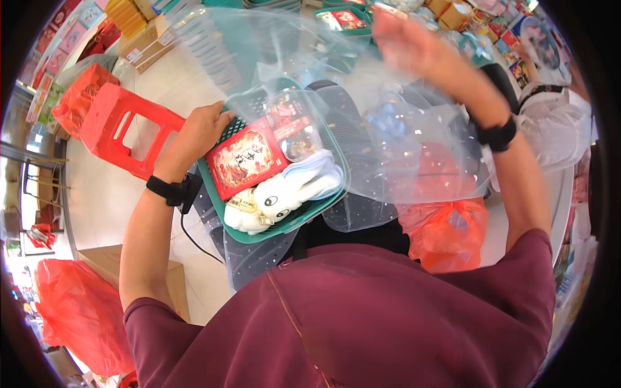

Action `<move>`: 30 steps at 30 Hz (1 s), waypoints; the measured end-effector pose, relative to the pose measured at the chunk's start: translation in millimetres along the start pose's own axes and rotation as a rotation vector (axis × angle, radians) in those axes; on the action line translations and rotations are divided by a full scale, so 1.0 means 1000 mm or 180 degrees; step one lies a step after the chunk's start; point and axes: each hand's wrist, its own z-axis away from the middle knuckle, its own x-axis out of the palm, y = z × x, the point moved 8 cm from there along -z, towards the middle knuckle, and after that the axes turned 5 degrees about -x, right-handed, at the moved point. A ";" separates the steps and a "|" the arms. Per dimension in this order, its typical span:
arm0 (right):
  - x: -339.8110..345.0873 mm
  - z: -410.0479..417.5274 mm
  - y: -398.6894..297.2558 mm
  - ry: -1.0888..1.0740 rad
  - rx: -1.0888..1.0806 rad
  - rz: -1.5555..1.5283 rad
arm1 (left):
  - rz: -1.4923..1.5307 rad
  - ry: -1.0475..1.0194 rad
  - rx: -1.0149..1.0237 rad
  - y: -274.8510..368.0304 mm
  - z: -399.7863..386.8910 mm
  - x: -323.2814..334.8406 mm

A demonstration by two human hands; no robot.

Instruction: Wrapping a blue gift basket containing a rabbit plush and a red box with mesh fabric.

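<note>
A green plastic basket (335,136) rests tilted over my lap. In it lie a red printed box (247,157), a clear plastic container (296,123) with red and gold contents, and a white plush rabbit (276,196) with a small bottle against it. My left hand (206,126) grips the basket's left rim, thumb inside. Sheer star-dotted tulle (422,179) spreads under the basket, over my legs and up past its far side. My right hand (405,41) is raised at the upper right, blurred by motion beside the tulle; whether it holds an edge is unclear.
A red plastic stool (131,128) stands left of the basket. Red plastic bags (82,310) and a cardboard box (170,286) sit lower left. Stacked green baskets (213,46) and another filled basket (347,24) lie ahead. A person in white (553,126) is at the right.
</note>
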 end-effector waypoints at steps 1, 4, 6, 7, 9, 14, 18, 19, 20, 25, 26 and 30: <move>0.027 0.016 0.035 -0.0523 0.0148 0.0376 | -0.0207 0.0024 -0.0201 -0.003 0.000 0.000; 0.107 0.109 0.103 -0.1740 0.0458 0.0331 | -0.0439 0.0115 -0.0069 0.005 -0.001 0.000; 0.134 0.154 0.103 -0.1663 -0.0085 0.0645 | -0.0313 0.0133 -0.0063 0.006 -0.003 -0.001; 0.148 0.166 0.110 -0.1545 0.0066 0.0682 | -0.0245 0.0177 -0.0021 0.007 -0.003 -0.002; 0.161 0.176 0.101 -0.1117 -0.0108 0.0514 | -0.0374 0.0120 -0.0095 0.004 -0.005 -0.002; 0.166 0.164 0.089 -0.1874 0.0173 0.0331 | -0.0626 0.0051 -0.0059 0.006 -0.008 -0.002; 0.129 0.138 0.045 -0.1917 -0.0320 -0.0357 | -0.0471 0.0001 -0.0039 0.013 -0.008 -0.006; 0.127 0.133 0.039 -0.2105 -0.0076 -0.0629 | -0.0433 -0.0007 -0.0068 0.014 -0.006 -0.007; 0.125 0.130 0.035 -0.2225 0.0303 -0.0885 | -0.0362 -0.0014 -0.0061 0.015 -0.005 -0.009; 0.103 0.105 -0.006 -0.1861 0.0588 -0.0023 | -0.0589 -0.0010 -0.0165 0.022 -0.003 -0.014; 0.101 0.095 -0.016 -0.1856 0.0405 0.0002 | -0.0586 0.0003 -0.0165 0.023 -0.003 -0.013; 0.112 0.069 -0.042 -0.1653 0.0816 -0.1998 | -0.0620 0.0076 -0.0101 0.032 -0.002 -0.013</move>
